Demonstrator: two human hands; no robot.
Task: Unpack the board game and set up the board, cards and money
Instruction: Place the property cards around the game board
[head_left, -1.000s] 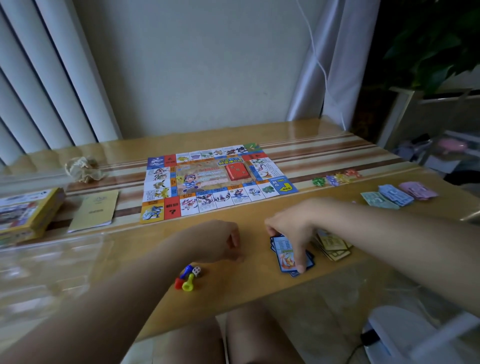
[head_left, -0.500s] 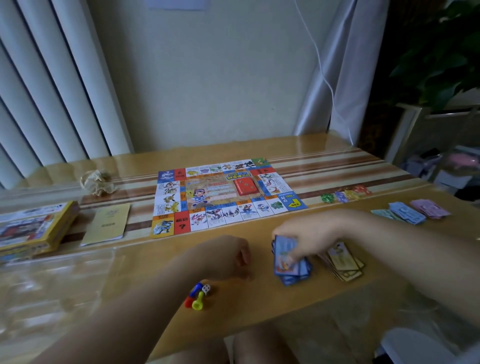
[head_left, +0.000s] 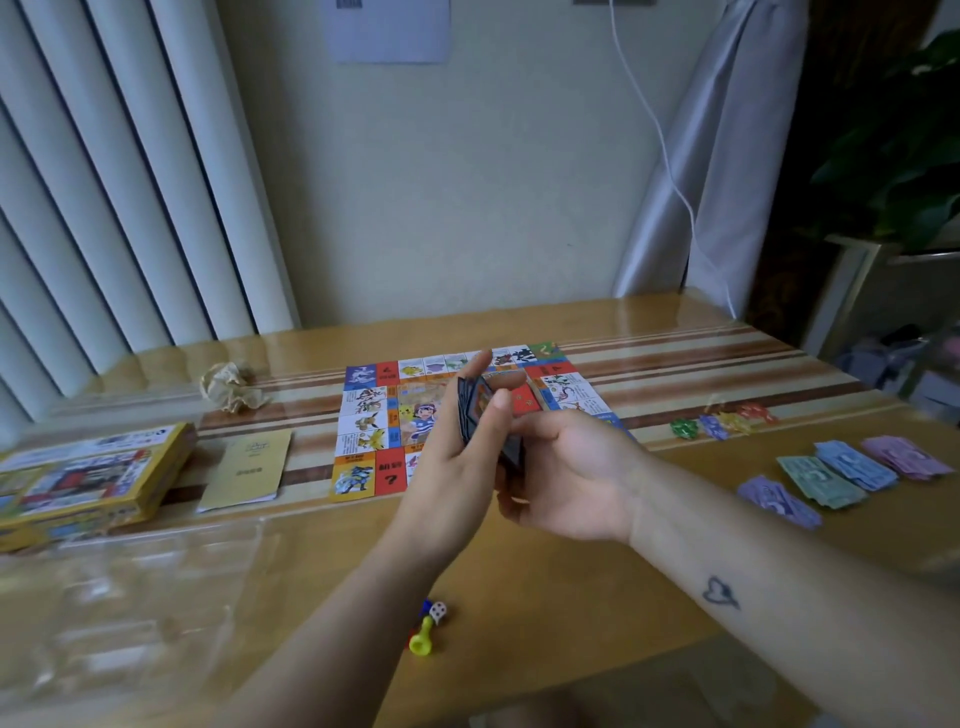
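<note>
The colourful game board (head_left: 374, 415) lies flat in the middle of the table. In front of it, above the table, both my hands hold a stack of blue cards (head_left: 475, 415) on edge. My left hand (head_left: 457, 467) grips the stack from the left, thumb on its near side and fingers behind it. My right hand (head_left: 566, 473) cups the stack's lower right edge. Piles of paper money (head_left: 841, 475) lie in a row on the right. Small coloured tokens (head_left: 722, 421) sit beyond the money. A white die (head_left: 438, 612) and a yellow pawn (head_left: 422, 638) lie near the front edge.
The yellow game box (head_left: 88, 475) sits at the far left with a beige booklet (head_left: 244, 470) beside it. A crumpled paper ball (head_left: 231, 387) lies behind them. A clear plastic tray (head_left: 119, 597) covers the near left. A plant and shelf stand at the right.
My right hand has lifted the blue cards off the table. My left hand has risen from near the pawns and taken hold of the stack. The camera has tilted up.
</note>
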